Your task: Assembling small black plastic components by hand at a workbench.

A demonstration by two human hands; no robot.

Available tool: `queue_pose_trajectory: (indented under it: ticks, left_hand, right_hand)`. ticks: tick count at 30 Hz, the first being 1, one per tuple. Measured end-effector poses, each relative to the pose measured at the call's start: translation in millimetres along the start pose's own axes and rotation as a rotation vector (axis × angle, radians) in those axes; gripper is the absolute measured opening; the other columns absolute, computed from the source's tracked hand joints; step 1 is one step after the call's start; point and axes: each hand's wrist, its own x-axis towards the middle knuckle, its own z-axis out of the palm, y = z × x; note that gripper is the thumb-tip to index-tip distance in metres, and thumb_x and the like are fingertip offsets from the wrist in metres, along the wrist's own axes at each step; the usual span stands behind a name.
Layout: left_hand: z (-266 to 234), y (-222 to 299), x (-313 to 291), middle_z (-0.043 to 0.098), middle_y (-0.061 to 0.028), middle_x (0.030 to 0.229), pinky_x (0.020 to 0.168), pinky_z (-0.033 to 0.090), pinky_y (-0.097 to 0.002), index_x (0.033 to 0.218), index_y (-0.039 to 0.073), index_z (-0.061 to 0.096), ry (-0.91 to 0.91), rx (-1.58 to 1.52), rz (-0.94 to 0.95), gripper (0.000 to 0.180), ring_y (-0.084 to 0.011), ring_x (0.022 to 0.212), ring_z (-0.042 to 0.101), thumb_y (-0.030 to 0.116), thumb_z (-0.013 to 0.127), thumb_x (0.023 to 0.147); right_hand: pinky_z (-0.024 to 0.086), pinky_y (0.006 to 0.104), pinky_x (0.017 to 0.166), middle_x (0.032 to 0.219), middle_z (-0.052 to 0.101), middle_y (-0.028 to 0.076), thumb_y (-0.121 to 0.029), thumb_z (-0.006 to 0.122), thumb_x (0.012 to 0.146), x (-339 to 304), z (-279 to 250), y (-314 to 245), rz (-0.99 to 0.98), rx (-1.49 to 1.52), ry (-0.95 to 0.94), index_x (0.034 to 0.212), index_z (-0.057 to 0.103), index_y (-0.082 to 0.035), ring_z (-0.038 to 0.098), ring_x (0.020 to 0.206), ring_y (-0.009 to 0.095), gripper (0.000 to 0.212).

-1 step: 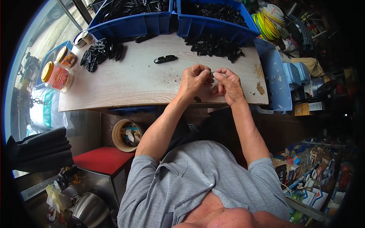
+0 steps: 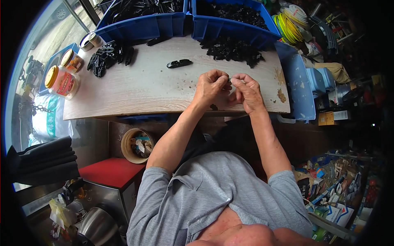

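Over the right front part of the table, my left hand (image 2: 211,85) and my right hand (image 2: 248,93) meet fingertip to fingertip. Thumb and fingers of both are pinched closed around a small dark piece (image 2: 229,80), mostly covered by the fingers, so its kind does not show. Just beyond my left hand lies a single long black plastic part (image 2: 179,63). Past my right hand spreads a heap of small black plastic pieces (image 2: 232,50). Farther left is a pile of long black parts (image 2: 107,57).
Two blue bins (image 2: 143,25) of black parts line the table's (image 2: 135,88) back edge. Jars (image 2: 61,82) and tins (image 2: 93,40) stand at the left. A light-blue tub (image 2: 301,88) adjoins the right edge. Below sit a waste bucket (image 2: 127,145) and a red-topped cabinet (image 2: 111,172).
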Motion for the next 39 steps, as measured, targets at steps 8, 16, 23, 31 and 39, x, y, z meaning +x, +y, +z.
queue_pose_trajectory:
  ticks: [8, 16, 23, 31, 39]
  left_hand:
    - [-60, 31, -2, 0.066, -0.0144, 0.114, 0.09, 0.05, -0.0388, 0.111, 0.003, 0.067, 0.581, 1.129, 0.826, 0.031, -0.0308, 0.107, 0.06, 0.007, 0.076, 0.081]
    - [-110, 39, 5, 0.07, -0.0122, 0.102, 0.082, 0.051, -0.0404, 0.106, 0.009, 0.068, 0.392, 1.476, 0.612, 0.02, -0.0325, 0.098, 0.064, 0.011, 0.069, 0.086]
    - [-43, 14, -23, 0.069, -0.0037, 0.088, 0.062, 0.053, -0.0239, 0.117, 0.0, 0.064, 0.055, 0.238, 0.114, 0.025, -0.0107, 0.079, 0.069, 0.009, 0.066, 0.093]
    - [-13, 15, -30, 0.07, -0.0112, 0.091, 0.062, 0.062, -0.0287, 0.115, -0.006, 0.061, -0.072, 0.032, 0.012, 0.025, -0.018, 0.078, 0.072, 0.005, 0.064, 0.093]
    - [-16, 18, -30, 0.069, -0.0096, 0.089, 0.064, 0.062, -0.0287, 0.111, -0.005, 0.064, -0.089, 0.036, -0.029, 0.022, -0.0152, 0.077, 0.071, 0.004, 0.064, 0.091]
  right_hand:
    - [0.059, 0.0338, 0.046, 0.053, 0.053, 0.0, -0.02, 0.076, 0.087, -5, 1, 4, 0.007, 0.072, 0.015, 0.095, 0.065, -0.008, 0.062, 0.05, 0.013, 0.018]
    - [0.062, 0.0408, 0.052, 0.052, 0.053, 0.002, -0.021, 0.071, 0.091, -3, -3, 6, -0.008, 0.086, 0.038, 0.1, 0.063, -0.01, 0.066, 0.054, 0.018, 0.017]
    - [0.062, 0.0448, 0.061, 0.056, 0.056, 0.004, -0.02, 0.069, 0.093, -3, 2, 9, -0.127, 0.224, -0.014, 0.102, 0.064, -0.01, 0.067, 0.059, 0.021, 0.013]
    - [0.056, 0.0289, 0.062, 0.065, 0.06, -0.001, -0.014, 0.073, 0.091, 2, -3, 18, -0.145, 0.171, -0.03, 0.098, 0.068, -0.009, 0.058, 0.054, 0.013, 0.01]
    - [0.053, 0.023, 0.061, 0.078, 0.065, -0.002, -0.013, 0.075, 0.09, 0, 4, 15, -0.067, 0.139, -0.022, 0.098, 0.07, -0.008, 0.057, 0.057, 0.007, 0.01]
